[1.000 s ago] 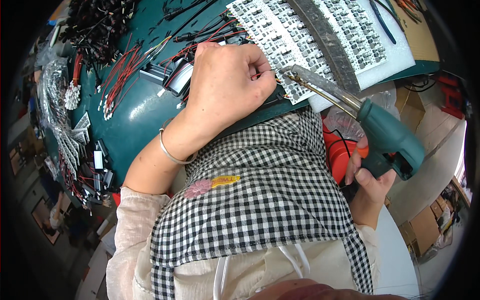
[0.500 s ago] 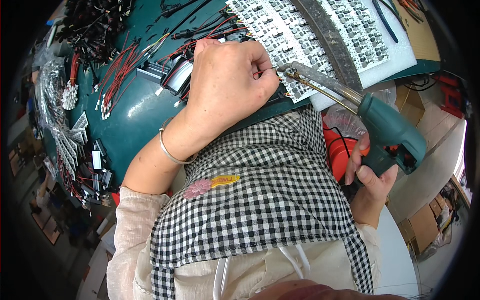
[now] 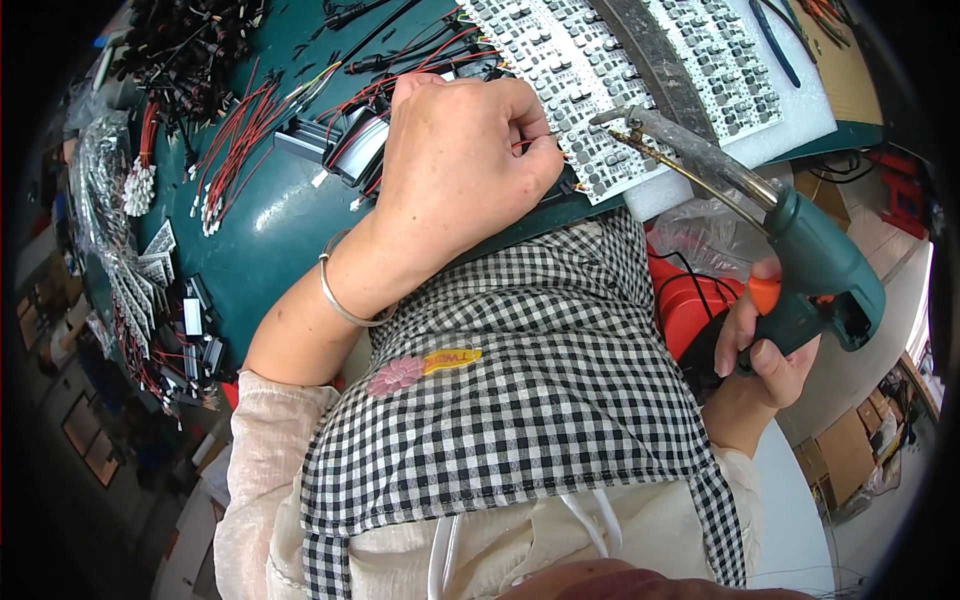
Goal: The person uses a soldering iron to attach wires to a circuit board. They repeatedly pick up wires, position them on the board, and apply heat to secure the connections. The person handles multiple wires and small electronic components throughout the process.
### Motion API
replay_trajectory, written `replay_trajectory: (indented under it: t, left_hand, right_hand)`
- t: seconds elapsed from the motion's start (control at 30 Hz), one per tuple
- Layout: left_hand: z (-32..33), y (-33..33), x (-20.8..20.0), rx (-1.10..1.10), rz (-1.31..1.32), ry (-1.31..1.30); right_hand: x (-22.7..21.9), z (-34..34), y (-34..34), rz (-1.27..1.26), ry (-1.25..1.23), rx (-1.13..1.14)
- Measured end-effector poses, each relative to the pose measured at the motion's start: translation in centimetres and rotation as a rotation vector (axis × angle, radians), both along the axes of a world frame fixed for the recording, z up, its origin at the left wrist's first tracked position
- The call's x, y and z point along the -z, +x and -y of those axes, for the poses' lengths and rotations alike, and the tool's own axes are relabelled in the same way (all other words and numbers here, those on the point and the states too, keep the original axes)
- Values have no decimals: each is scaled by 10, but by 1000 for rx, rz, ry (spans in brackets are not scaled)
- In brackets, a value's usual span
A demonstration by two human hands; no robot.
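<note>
My left hand (image 3: 460,150) is closed in a pinch at the near-left edge of a white circuit board panel (image 3: 535,75). A thin red wire (image 3: 522,146) shows between its thumb and fingers; the fingertips are partly hidden. My right hand (image 3: 775,360) is wrapped round the handle of a green soldering gun (image 3: 825,265), a finger by its orange trigger. The gun's tip and thin brass tube point left over the panel's near edge, a little right of my left thumb. Beside my left hand lies a black and silver rectangular housing (image 3: 360,150), partly covered by the hand.
A dark metal bar (image 3: 665,80) lies across the panel, which rests on white foam (image 3: 805,125). Red wire bundles (image 3: 235,150) and black cables (image 3: 185,50) spread over the green table (image 3: 265,270) at left. Blue-handled pliers (image 3: 775,45) lie at far right.
My right hand has drawn the soldering gun to the right, its tip farther from my left thumb. My left hand stays almost in place, still pinched.
</note>
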State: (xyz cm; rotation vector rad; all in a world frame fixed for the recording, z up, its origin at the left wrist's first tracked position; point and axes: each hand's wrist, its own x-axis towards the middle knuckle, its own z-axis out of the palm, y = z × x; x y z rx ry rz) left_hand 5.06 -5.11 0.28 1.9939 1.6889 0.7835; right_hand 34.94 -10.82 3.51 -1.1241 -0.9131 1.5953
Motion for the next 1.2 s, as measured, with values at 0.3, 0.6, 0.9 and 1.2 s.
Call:
replay_trajectory:
  t: [0.3, 0.6, 0.9, 1.2]
  left_hand:
    - [7, -7, -10, 52, 100, -34]
    - [3, -4, -14, 94, -112, -87]
    - [-4, -5, -8, 125, -100, -65]
    - [-7, -3, -8, 140, -97, -45]
  right_hand:
    - [-1, -1, -3, 31, 107, -29]
    - [-5, 5, -6, 58, 51, -12]
    - [-12, 5, -14, 106, -34, 14]
    - [-17, 6, -13, 178, -115, -34]
